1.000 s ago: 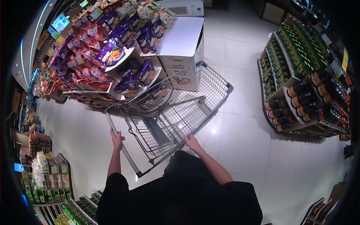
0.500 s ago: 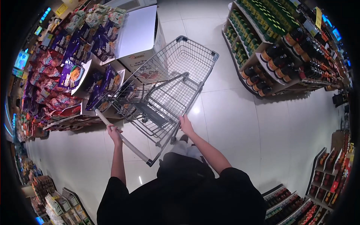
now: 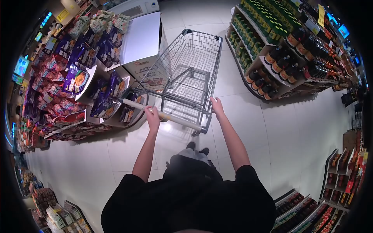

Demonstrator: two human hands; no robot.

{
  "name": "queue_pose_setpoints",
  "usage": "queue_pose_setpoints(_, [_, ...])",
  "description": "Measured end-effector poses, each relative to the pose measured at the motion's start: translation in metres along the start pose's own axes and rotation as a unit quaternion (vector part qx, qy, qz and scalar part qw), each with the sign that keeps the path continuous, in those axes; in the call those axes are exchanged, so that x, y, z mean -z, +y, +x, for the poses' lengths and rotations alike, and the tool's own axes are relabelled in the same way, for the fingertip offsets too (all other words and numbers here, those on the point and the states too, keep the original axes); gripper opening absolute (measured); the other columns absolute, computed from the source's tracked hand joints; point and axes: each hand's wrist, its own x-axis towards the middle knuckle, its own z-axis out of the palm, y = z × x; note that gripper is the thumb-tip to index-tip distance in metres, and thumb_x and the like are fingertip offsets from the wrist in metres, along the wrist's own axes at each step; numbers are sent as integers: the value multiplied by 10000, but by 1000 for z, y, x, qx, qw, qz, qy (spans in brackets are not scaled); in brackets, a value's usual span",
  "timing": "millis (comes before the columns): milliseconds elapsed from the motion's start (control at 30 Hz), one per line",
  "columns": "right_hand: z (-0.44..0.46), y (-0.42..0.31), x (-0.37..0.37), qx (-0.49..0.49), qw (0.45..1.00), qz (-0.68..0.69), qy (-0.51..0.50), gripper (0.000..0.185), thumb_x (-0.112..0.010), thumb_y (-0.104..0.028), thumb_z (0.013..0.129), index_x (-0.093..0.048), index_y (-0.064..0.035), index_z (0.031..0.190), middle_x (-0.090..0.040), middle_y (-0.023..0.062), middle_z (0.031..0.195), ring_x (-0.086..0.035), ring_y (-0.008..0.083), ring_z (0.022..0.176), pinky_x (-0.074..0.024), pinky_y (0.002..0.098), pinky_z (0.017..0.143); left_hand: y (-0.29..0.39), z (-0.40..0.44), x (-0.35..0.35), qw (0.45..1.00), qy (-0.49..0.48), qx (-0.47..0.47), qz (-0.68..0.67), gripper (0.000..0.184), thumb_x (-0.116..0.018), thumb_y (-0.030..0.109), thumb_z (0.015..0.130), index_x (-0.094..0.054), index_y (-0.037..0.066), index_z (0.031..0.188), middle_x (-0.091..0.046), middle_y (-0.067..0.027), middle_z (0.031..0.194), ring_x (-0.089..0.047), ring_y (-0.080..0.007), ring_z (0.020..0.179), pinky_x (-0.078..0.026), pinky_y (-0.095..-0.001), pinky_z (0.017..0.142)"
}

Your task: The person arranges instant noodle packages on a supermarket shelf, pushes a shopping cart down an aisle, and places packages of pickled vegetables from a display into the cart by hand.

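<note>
A grey wire shopping cart stands in front of me on the floor, its basket bare inside. My left hand is wrapped round the middle of its pale push handle. On the cart's right side, my right hand grips the basket's side rim near the handle end. The cart's left side is close to a white printed box and to purple snack bags on a display shelf.
Red bags fill the shelf further left. At the right stands a rack with green packs and dark bottles. More shelves of goods are at the lower right. Pale tiled floor lies between the displays.
The cart has swung round from a slant to point more nearly straight ahead. Both hands have moved to the right and a little forward with it, keeping hold.
</note>
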Motion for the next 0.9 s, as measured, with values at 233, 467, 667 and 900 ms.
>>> queue_pose_setpoints(233, [-38, -31, 89, 66, 998, -1, -2, 541, -632, -465, 903, -594, -15, 1200, -598, 55, 973, -554, 137, 781, -463, 250, 694, 32, -25, -50, 984, -174, 21, 32, 378, -593, 344, 965, -477, 110, 1238, -648, -110, 766, -637, -213, 644, -494, -357, 597])
queue_pose_setpoints(467, [17, -34, 173, 148, 972, -129, 126, 481, -695, -328, 862, -631, 22, 1185, -661, 128, 846, -635, 199, 725, -508, 337, 668, 66, -37, -109, 931, -313, -33, 185, 425, -593, 311, 922, -475, 127, 1286, -690, -118, 756, -679, -332, 712, -514, -466, 670])
queue_pose_setpoints(667, [52, -56, 217, 179, 948, -219, 146, 508, -716, -280, 853, -626, 11, 1259, -700, 116, 795, -663, 144, 622, -528, 302, 600, 119, -7, -142, 913, -322, -101, 231, 243, -584, 278, 876, -722, 78, 864, -666, -177, 693, -677, -356, 694, -526, -446, 665])
queue_pose_setpoints(900, [57, -125, 227, 163, 913, -358, 107, 598, -619, -460, 898, -609, 2, 1277, -685, 226, 1111, -672, 334, 1024, -509, 400, 900, 76, 183, -177, 931, -155, -71, 323, 457, -629, 351, 851, -640, 34, 1180, -690, -236, 1079, -652, -390, 1048, -505, -467, 914])
